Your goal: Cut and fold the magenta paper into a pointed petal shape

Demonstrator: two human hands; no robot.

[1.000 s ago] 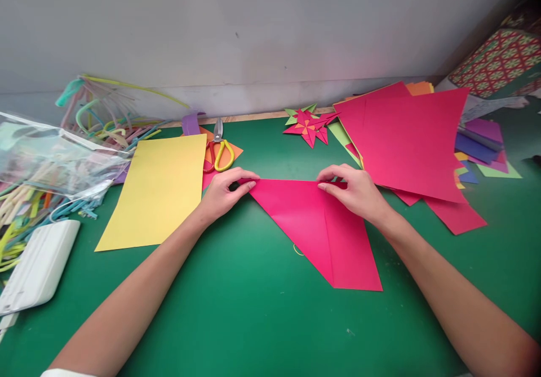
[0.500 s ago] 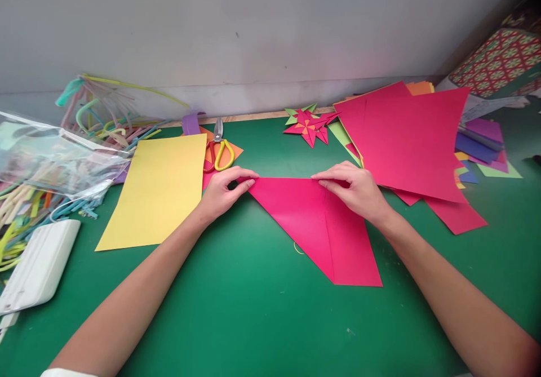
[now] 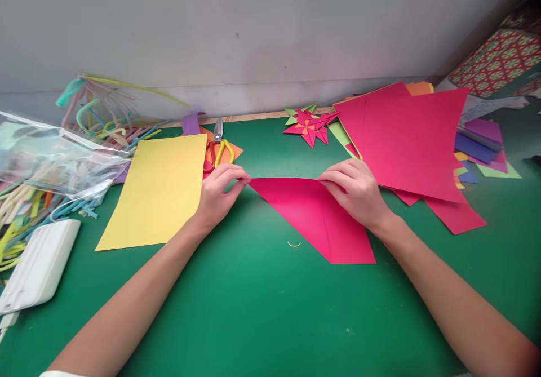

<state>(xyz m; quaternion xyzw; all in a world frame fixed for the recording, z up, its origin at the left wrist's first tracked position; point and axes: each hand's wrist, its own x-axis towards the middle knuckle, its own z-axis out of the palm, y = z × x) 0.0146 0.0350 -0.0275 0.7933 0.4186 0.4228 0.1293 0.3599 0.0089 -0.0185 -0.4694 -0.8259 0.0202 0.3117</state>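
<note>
Both my hands pinch the top edge of a folded red sheet of paper (image 3: 315, 213). My left hand (image 3: 224, 191) grips its pointed left corner between thumb and fingers. Further right along the same edge, my right hand (image 3: 353, 188) has its fingertips closed on the paper and covers its upper right part. The sheet slants down to a short bottom edge, and a faint crease runs through it. A yellow sheet (image 3: 156, 191) lies left of my left hand, and scissors (image 3: 218, 146) with red and yellow handles lie just beyond that hand.
A stack of red paper (image 3: 409, 140) lies right of my right hand. Folded paper stars (image 3: 307, 124) rest near the wall. On the left are pipe cleaners (image 3: 25, 208), a clear plastic bag (image 3: 54, 157) and a white device (image 3: 40, 264). A thin yellow curl (image 3: 294, 244) lies on the green table.
The red paper's bottom edge has moved up and slightly left, uncovering more of the thin yellow curl. My left hand has shifted slightly left and my right hand slightly right.
</note>
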